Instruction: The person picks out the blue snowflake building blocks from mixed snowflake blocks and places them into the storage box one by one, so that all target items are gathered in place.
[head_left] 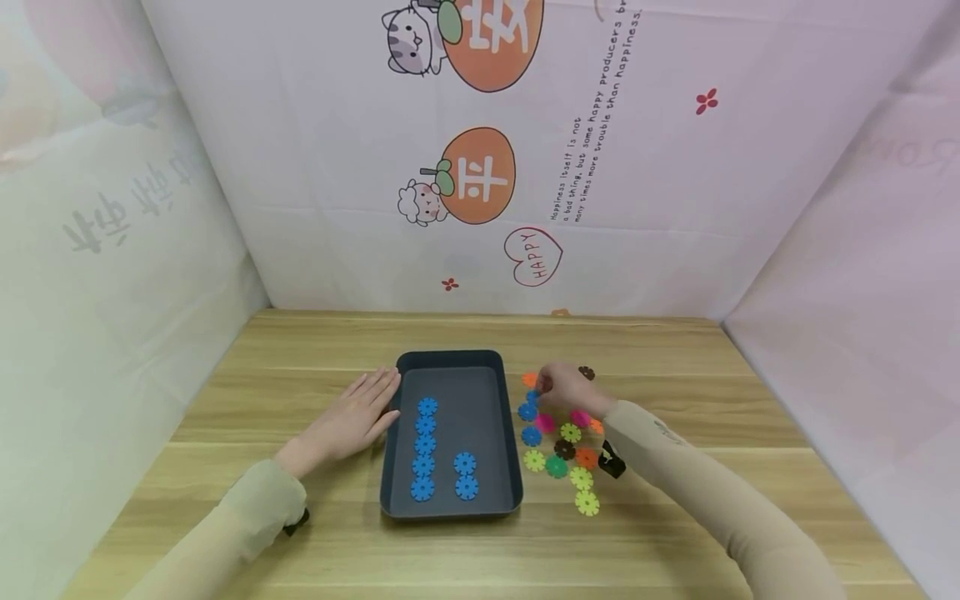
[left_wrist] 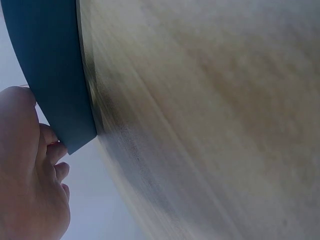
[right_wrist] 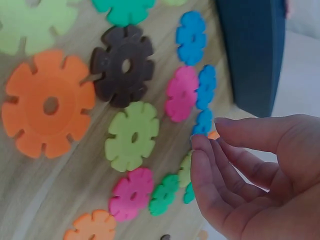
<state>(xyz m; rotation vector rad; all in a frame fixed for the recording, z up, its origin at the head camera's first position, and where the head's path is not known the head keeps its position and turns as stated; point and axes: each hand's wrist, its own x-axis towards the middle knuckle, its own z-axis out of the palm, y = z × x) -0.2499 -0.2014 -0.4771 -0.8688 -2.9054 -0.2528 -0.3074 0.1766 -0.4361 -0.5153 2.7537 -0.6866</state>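
A dark grey tray [head_left: 450, 360] stands on the table with blue notched flower-shaped discs [head_left: 425, 445] inside, in a longer column at left and a pair [head_left: 466, 475] at right. My left hand [head_left: 358, 417] lies flat at the tray's left rim, fingers straight, thumb against its side. In the left wrist view, its fingers [left_wrist: 59, 150] are at the tray wall [left_wrist: 55, 65]. Beyond the tray's right side, my right hand [head_left: 567, 388] reaches down to a blue disc [right_wrist: 202, 122]. Its thumb and fingers are bent towards each other, a gap between their tips, right at that disc.
Right of the tray, loose discs lie scattered on the table: yellow-green [head_left: 587, 502], green [head_left: 557, 467], orange [right_wrist: 50, 104], pink [right_wrist: 131, 194] and dark brown [right_wrist: 123, 66]. Two more blue discs [head_left: 531, 436] lie near the tray. Cloth-covered walls [head_left: 337, 208] enclose the back and sides.
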